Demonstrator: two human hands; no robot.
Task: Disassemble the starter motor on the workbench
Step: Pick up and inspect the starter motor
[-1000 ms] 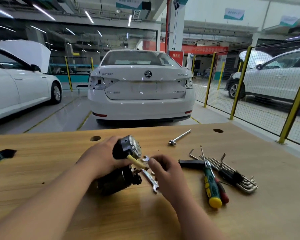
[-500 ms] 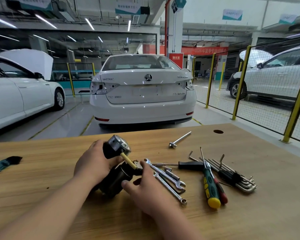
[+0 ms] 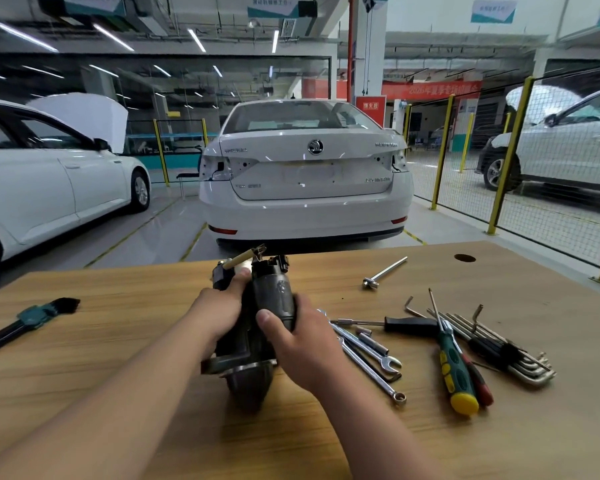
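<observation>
The dark starter motor [image 3: 274, 299] is lifted above the wooden workbench [image 3: 118, 341], its long axis pointing away from me and its nose housing [image 3: 246, 379] toward me. A cream-sleeved cable [image 3: 241, 260] sticks out at its far end. My left hand [image 3: 219, 313] grips the solenoid side from the left, thumb on top. On the right, my right hand [image 3: 302, 344] wraps around the motor body, thumb across the barrel.
Two wrenches [image 3: 371, 362], a black-handled driver [image 3: 406, 323], a green and yellow screwdriver [image 3: 454, 372] and a set of hex keys [image 3: 506, 348] lie right of the motor. A long bolt [image 3: 383, 273] lies farther back. A brush [image 3: 32, 318] lies at the left. Cars stand beyond the bench.
The motor has been lifted and turned so its far end points away from me. My right hand moved from below the motor to grip its body.
</observation>
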